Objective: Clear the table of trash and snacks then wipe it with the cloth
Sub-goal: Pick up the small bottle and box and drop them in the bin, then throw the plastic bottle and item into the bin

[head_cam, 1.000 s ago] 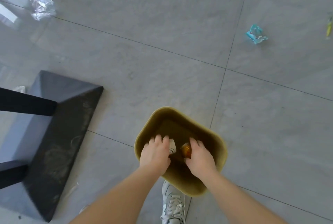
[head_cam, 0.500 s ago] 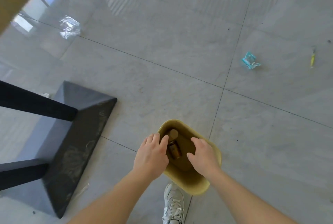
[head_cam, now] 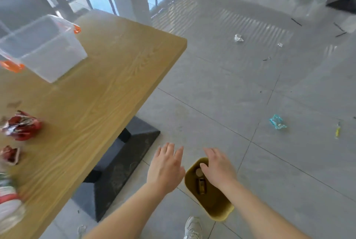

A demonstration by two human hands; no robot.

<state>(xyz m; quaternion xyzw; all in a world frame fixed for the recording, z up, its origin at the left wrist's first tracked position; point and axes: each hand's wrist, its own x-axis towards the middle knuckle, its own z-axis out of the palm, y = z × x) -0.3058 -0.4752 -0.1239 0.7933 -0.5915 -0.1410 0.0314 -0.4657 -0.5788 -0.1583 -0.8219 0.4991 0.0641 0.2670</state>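
Note:
A yellow-green trash bin (head_cam: 217, 211) stands on the floor by my feet, with a brown bottle (head_cam: 201, 185) and a round cap lying inside. My left hand (head_cam: 166, 167) hovers just left of the bin, fingers spread, holding nothing. My right hand (head_cam: 218, 169) is above the bin's far rim, also open. The wooden table (head_cam: 107, 77) fills the left side. On it lie a crumpled red wrapper (head_cam: 21, 125), a smaller red wrapper (head_cam: 9, 155) and blurred red-and-white packaging (head_cam: 9, 200) at the left edge.
A clear plastic box (head_cam: 42, 46) with orange clips sits on the table's far part. The table's black base (head_cam: 119, 167) is left of the bin. Floor litter: a blue wrapper (head_cam: 277, 121), a yellow item (head_cam: 337, 132), crumpled foil (head_cam: 238, 38). My white shoe (head_cam: 192, 227) is below.
Both hands have let go of the items and lifted out of the bin. My view has swung up, so the table top and its wrappers have come into sight.

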